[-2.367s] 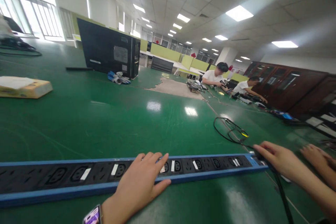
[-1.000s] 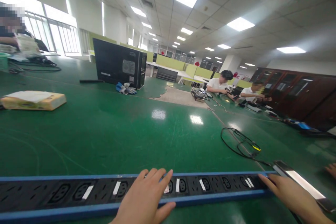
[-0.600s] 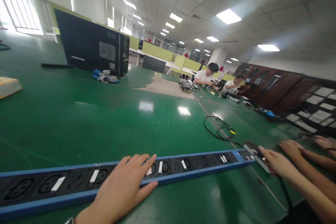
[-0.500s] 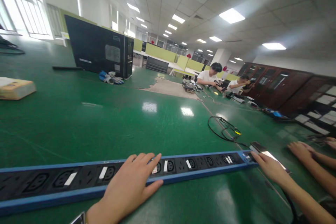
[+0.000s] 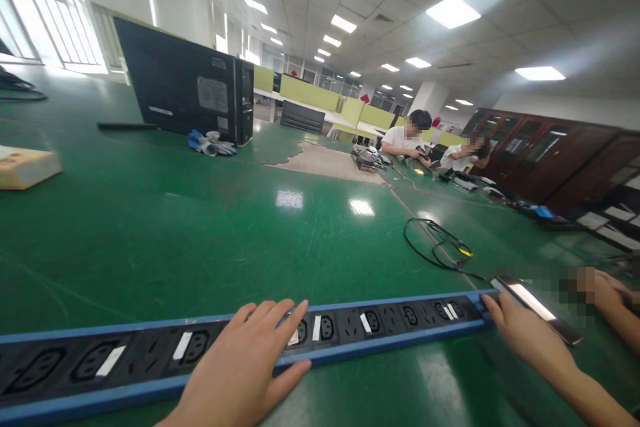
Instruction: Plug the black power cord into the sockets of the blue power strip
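Observation:
A long blue-edged power strip [image 5: 350,323] with black sockets and white labels lies across the green table. My left hand [image 5: 250,360] grips it near the middle, fingers over its top and thumb along the near side. At the strip's right end, my right hand [image 5: 525,327] holds it, with the finger undersides hidden. Beside that hand lies a phone [image 5: 537,303] with a bright screen. A coiled black cable [image 5: 435,260] with a yellow tag rests behind the strip's right end.
On the green table [image 5: 215,227] a black computer case [image 5: 185,80] stands at the back left, gloves [image 5: 213,143] before it. A yellowish block [image 5: 33,170] sits far left. Another person's hands [image 5: 607,290] are at the right edge; two people sit farther back near loose parts [image 5: 370,159].
The view has shifted slightly, so the phone, cable and strip's right end appear farther right. Both hands keep their places on the strip.

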A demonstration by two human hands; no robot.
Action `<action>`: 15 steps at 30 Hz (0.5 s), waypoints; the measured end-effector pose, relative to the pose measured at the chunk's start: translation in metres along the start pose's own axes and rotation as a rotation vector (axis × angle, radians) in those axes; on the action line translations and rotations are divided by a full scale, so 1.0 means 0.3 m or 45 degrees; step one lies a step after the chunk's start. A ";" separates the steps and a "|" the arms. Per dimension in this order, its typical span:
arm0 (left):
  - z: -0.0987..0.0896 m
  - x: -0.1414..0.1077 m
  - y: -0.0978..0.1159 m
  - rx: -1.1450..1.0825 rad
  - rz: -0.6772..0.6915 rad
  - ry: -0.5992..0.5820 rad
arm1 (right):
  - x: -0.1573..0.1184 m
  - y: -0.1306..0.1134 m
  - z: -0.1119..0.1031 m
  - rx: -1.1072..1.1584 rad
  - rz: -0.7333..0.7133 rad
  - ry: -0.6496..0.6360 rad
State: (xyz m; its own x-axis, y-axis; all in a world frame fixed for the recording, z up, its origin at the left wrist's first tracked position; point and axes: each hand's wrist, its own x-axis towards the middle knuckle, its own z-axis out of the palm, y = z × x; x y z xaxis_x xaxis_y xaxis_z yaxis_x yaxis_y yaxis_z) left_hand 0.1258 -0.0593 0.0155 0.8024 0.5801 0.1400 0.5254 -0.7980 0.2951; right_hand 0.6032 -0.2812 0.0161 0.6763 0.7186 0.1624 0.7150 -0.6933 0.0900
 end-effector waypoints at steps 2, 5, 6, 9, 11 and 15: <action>0.002 0.000 -0.001 -0.002 -0.004 0.012 | 0.024 0.017 0.000 0.023 -0.013 -0.087; 0.004 0.002 -0.003 -0.008 -0.011 0.009 | 0.068 0.044 -0.003 0.060 0.004 -0.207; 0.004 0.002 -0.004 -0.012 -0.014 0.004 | 0.080 0.051 -0.004 0.077 0.008 -0.231; 0.005 0.001 -0.004 -0.017 -0.020 -0.012 | 0.103 0.067 -0.003 0.137 -0.006 -0.288; 0.004 0.001 -0.002 -0.015 -0.023 -0.021 | 0.107 0.073 -0.002 0.146 -0.018 -0.306; -0.001 0.001 0.005 -0.003 -0.026 -0.021 | 0.106 0.075 -0.005 0.068 -0.049 -0.297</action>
State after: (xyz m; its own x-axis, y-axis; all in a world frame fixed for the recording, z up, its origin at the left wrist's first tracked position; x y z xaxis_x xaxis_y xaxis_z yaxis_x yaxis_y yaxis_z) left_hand 0.1269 -0.0602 0.0162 0.7959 0.5938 0.1183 0.5413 -0.7854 0.3004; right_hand 0.6405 -0.2739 0.0246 0.6666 0.7419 -0.0721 0.7452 -0.6657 0.0388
